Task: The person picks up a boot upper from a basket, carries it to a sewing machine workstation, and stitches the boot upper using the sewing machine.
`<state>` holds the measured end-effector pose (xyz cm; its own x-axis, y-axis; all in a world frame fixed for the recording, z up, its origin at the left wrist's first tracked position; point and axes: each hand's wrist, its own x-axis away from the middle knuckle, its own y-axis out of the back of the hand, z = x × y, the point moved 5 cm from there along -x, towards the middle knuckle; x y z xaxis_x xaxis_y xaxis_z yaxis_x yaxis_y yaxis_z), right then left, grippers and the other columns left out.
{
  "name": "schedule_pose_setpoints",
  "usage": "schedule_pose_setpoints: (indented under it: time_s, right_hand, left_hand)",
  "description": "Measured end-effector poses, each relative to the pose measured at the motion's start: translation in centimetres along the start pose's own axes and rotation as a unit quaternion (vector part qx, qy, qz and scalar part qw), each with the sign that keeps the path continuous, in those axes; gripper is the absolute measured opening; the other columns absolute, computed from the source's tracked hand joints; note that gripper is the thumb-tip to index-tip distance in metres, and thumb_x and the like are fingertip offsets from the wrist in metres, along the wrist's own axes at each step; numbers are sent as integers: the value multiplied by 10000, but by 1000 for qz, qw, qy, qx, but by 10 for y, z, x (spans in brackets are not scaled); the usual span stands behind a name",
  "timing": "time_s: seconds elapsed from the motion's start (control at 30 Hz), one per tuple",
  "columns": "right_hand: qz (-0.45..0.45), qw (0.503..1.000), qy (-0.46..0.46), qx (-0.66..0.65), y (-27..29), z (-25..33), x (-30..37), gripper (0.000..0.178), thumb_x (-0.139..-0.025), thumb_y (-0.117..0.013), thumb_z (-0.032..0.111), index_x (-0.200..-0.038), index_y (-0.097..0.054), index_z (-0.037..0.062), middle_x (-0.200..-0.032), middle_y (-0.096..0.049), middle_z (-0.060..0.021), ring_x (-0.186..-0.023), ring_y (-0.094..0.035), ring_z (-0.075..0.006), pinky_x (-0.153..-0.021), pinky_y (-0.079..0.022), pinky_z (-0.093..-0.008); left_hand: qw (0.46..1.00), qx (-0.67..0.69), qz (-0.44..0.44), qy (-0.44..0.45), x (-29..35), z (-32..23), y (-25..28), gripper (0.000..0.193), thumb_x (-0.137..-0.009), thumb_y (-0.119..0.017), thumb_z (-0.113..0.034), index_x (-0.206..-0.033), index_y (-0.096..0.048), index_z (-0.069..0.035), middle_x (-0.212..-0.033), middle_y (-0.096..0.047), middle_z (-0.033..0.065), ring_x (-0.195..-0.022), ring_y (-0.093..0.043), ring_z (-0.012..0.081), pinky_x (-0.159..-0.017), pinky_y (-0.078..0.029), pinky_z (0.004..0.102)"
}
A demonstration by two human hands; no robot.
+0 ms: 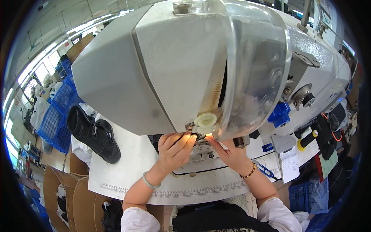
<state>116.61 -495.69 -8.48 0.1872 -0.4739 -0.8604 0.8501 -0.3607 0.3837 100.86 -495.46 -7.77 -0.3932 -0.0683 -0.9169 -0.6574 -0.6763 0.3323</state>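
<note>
Under the head of a large white sewing machine (177, 58), my two hands meet close to the needle area. My left hand (174, 150) is closed, its fingers pinching a black piece of material (154, 141) that shows to its left. From the other side my right hand (231, 155) comes in with thumb and fingertips together by the lit spot. What it pinches is mostly hidden by the machine head. A metal plate (205, 150) lies between the hands.
A black boot (94, 133) stands on the white table (127, 174) at left. Blue crates (58, 116) and cardboard boxes (83, 205) are beyond the left edge. At right are blue thread snips (264, 170), a written paper (289, 165) and a thread cone (308, 140).
</note>
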Motion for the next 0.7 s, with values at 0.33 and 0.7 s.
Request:
schedule_pose_setpoints:
  time_s: [0.33,0.7]
  right_hand:
    - [43,992,44,112,1,-2,4,242,-517,-543,-43,-757,-551,-25,-888,-559,-137,-720,-514,-304,-620,-419,-364]
    - [5,998,25,62,4,2,-6,282,-536,-514,-83,-816,-525,-56,-911,-548,-154,-857,-512,-341,-755,-422,-408]
  left_hand:
    - [986,-121,116,14,-2,-4,9,258,-666,-616,-61,-922,-615,-94,-901,-584,28,-754,-554,161,-728,-397,290]
    - [991,-69,99,52,-4,-8,14,215,-672,-606,-36,-880,-638,-79,-900,-618,52,-783,-594,166,-728,-402,252]
